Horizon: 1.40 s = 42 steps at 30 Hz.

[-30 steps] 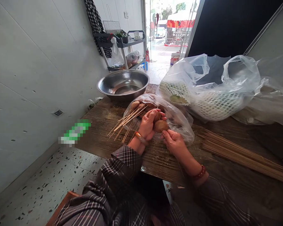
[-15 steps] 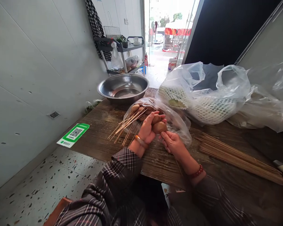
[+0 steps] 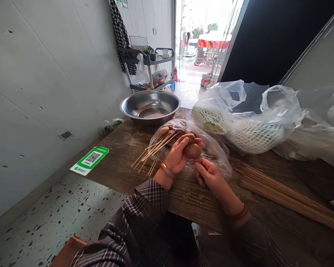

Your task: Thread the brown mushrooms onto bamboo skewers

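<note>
My left hand [image 3: 178, 155] is closed around brown, rounded food pieces [image 3: 192, 151], smooth and oval; their exact kind is not clear. Close below them, the fingers of my right hand [image 3: 208, 173] are pinched together on what looks like a thin bamboo skewer, mostly hidden by the fingers. Behind my hands a clear plastic bag [image 3: 215, 150] lies open with more brown pieces [image 3: 164, 130] inside. Several loaded skewers [image 3: 150, 152] rest at its left side, their bare ends pointing toward me.
A steel basin [image 3: 150, 107] stands at the table's far left. White bags with net-wrapped produce [image 3: 255, 129] fill the back right. A bundle of bamboo skewers [image 3: 283, 193] lies on the right. A green QR-code card [image 3: 90, 160] sits at the left edge of the wooden table [image 3: 122, 174].
The view has shifted slightly, so everything sits a little lower and further right. My right hand has slid a little down from the piece's side to beneath it; my left keeps its hold.
</note>
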Available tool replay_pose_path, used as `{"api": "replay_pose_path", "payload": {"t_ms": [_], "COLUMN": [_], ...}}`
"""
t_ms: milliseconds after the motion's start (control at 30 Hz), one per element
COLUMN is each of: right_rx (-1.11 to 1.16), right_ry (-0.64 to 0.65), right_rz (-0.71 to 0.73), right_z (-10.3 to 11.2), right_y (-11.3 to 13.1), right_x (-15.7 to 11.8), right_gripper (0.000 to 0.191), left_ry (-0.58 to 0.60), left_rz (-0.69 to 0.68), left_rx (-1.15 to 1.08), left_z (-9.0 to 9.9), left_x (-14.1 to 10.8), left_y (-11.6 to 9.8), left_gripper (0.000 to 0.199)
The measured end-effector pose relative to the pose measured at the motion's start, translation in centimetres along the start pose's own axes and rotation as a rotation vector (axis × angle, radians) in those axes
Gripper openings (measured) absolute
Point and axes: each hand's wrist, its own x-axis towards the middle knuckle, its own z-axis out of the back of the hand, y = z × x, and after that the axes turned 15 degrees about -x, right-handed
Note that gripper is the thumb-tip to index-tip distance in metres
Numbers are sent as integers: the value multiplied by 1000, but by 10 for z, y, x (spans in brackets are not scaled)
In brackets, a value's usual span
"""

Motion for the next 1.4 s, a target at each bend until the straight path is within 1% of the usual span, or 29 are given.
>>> {"api": "replay_pose_path", "payload": {"t_ms": [133, 233, 367, 500, 733, 867, 1033, 1133, 1267, 1400], "right_rx": [-124, -202, -165, -128, -206, -293, -358, -341, -230, -87], "right_ry": [26, -2, -9, 12, -48, -91, -143, -144, -108, -87], "right_rz": [16, 23, 9, -14, -6, 26, 47, 31, -23, -97], "right_z": [2, -1, -8, -12, -14, -17, -20, -20, -21, -18], "right_y": [-1, -6, -11, -9, -12, -14, -13, -13, -12, -11], "right_x": [-3, -3, -1, 0, 0, -1, -2, -1, -1, -2], "right_gripper": [43, 45, 49, 52, 51, 48, 46, 48, 50, 48], "left_ry": [-115, -169, -162, -156, -227, -226, -236, -247, -283, -316], "left_rz": [-77, -75, -65, -69, -74, -106, -100, -94, -81, -57], "left_rx": [-57, -96, -122, -152, -157, -165, -173, -168, -172, -145], "left_z": [1, 2, 2, 2, 5, 7, 5, 3, 1, 4], "left_x": [4, 5, 4, 5, 8, 8, 7, 7, 7, 10], "left_y": [-8, -12, -13, -11, -1, 4, 5, 5, 4, 1], "left_gripper": [28, 27, 39, 35, 36, 35, 35, 35, 37, 50]}}
